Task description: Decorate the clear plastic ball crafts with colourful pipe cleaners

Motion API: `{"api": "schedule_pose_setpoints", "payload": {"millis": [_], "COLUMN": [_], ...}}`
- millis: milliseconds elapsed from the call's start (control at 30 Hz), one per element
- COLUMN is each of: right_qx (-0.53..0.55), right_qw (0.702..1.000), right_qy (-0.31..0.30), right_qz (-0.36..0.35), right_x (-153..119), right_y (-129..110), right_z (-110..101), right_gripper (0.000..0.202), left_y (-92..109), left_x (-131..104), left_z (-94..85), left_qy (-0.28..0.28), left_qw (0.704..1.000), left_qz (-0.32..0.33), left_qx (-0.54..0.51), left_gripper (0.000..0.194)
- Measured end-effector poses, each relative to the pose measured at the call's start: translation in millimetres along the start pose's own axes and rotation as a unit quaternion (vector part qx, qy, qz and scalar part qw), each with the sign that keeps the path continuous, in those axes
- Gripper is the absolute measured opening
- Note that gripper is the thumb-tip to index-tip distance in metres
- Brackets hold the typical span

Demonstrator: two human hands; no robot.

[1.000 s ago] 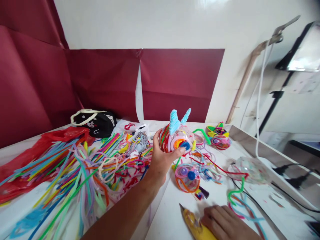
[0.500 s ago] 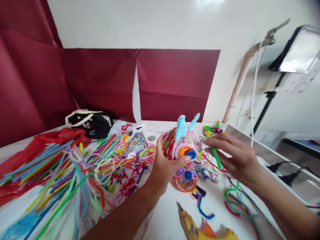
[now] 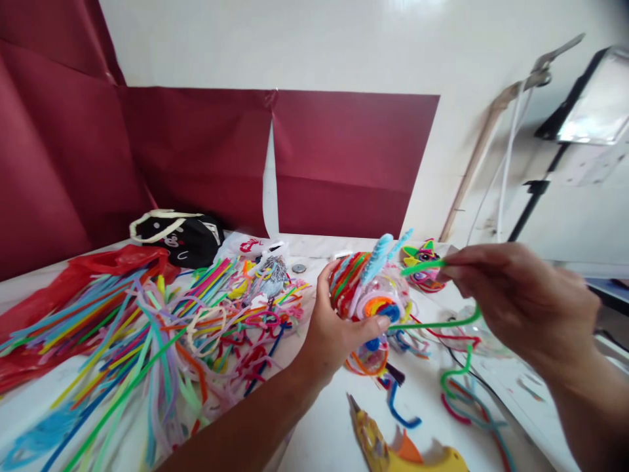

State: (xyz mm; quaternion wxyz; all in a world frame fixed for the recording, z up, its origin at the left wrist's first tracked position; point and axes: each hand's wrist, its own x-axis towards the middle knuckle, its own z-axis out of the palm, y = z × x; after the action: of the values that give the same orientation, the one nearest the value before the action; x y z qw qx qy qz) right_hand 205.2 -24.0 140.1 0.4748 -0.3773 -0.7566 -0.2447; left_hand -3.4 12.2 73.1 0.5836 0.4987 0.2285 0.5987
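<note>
My left hand point(image 3: 334, 328) is wrapped round a craft figure point(image 3: 351, 278) of coiled, striped pipe cleaners on a clear body. Two light blue fuzzy ears point(image 3: 377, 259) stand up from it, and yellow, orange and blue rings point(image 3: 381, 307) circle its front, where my thumb presses. My right hand point(image 3: 521, 301), off to the right, pinches a green pipe cleaner point(image 3: 425, 265) whose tip points toward the figure. A second green stretch point(image 3: 437, 324) runs from the figure's front toward this hand; whether both are one piece, I cannot tell. Under the figure lies an orange-rimmed clear piece point(image 3: 368, 362).
A yellow glue gun point(image 3: 378, 446) lies at the front. Many loose pipe cleaners point(image 3: 147, 354) cover the left, partly on a red plastic bag point(image 3: 128, 257). Behind are a black pouch point(image 3: 181, 239) and a small colourful mask-like craft point(image 3: 425, 262). A blue pipe cleaner point(image 3: 400, 406) sits near the gun.
My right hand has moved right and nearer to me, drawing the green pipe cleaner out from the figure. The figure has turned in my left hand, showing more striped side.
</note>
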Motion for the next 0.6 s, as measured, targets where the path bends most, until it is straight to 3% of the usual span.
{"api": "schedule_pose_setpoints", "payload": {"millis": [133,600], "right_qx": [-0.015,0.027], "right_qw": [0.995,0.987], "right_qy": [-0.04,-0.089], "right_qz": [-0.085,-0.132], "right_x": [9.1,18.5], "right_y": [-9.6,-13.7], "right_z": [2.5,16.0], "right_gripper": [0.01,0.008], "left_y": [-0.1,4.1], "left_x": [-1.5,-5.0], "left_z": [1.8,4.8], "left_qy": [-0.022,-0.035], "left_qw": [1.0,0.999], "left_qz": [0.015,0.002], "left_qx": [0.007,0.022], "left_gripper": [0.092,0.092]}}
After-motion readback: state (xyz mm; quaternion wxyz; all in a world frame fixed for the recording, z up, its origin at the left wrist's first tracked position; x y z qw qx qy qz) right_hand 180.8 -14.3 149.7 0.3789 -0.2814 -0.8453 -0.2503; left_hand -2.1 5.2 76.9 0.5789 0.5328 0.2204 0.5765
